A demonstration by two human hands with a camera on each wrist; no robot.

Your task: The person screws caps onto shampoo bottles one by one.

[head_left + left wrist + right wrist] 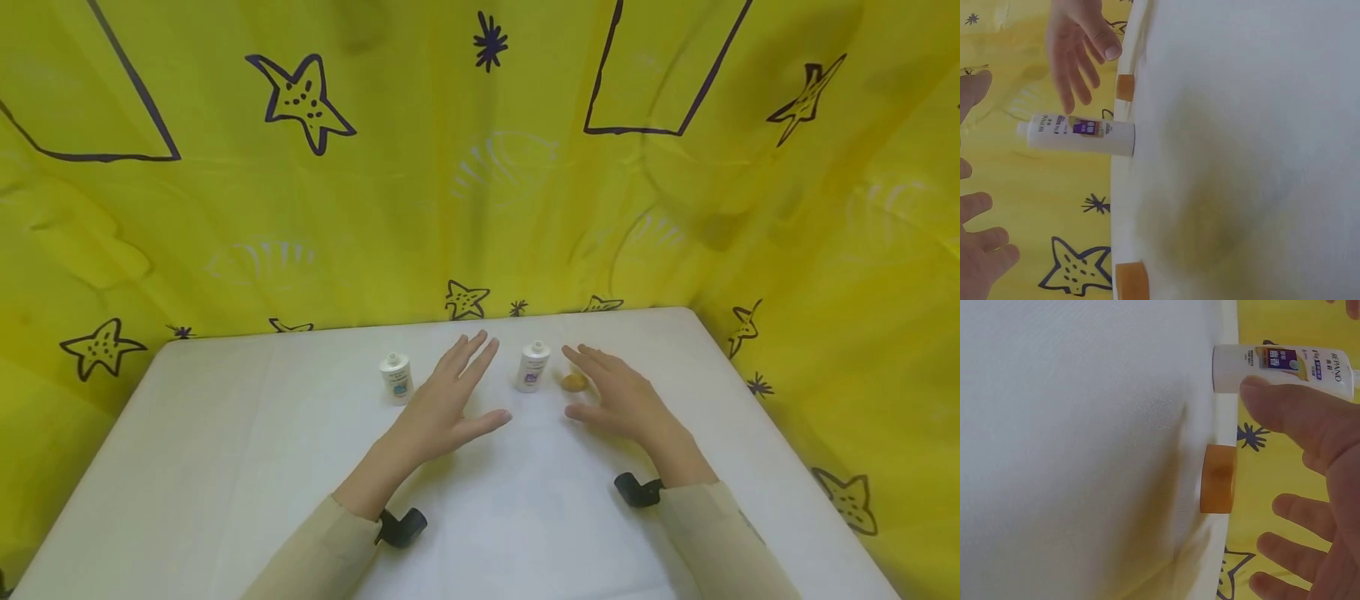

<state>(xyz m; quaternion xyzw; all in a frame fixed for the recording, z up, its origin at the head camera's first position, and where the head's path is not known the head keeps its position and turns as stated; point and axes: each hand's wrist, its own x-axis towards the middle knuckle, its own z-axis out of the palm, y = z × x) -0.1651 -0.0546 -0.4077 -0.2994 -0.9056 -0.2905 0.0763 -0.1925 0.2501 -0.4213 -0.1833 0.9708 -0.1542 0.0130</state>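
- Head view: I find the left hand (450, 408) raised, fingers extended, thumb apart, gripping nothing; it blocks a lower corner of the blue-labelled bottle (397, 380).
- Head view: the right hand (618, 400) is likewise spread and without a hold, partly covering an orange cap (573, 382) on the table.
- Head view: the purple-labelled bottle (533, 367) stands upright between the hands, its narrow neck bare. Both bottles are on the white table (247, 467), before a yellow curtain (397, 200).
- Left wrist view: a second orange cap (1132, 281) sits on the table, well apart from the first.
- Right wrist view: the thumb obstructs part of the purple-labelled bottle; contact I cannot confirm. The first cap sits near it.
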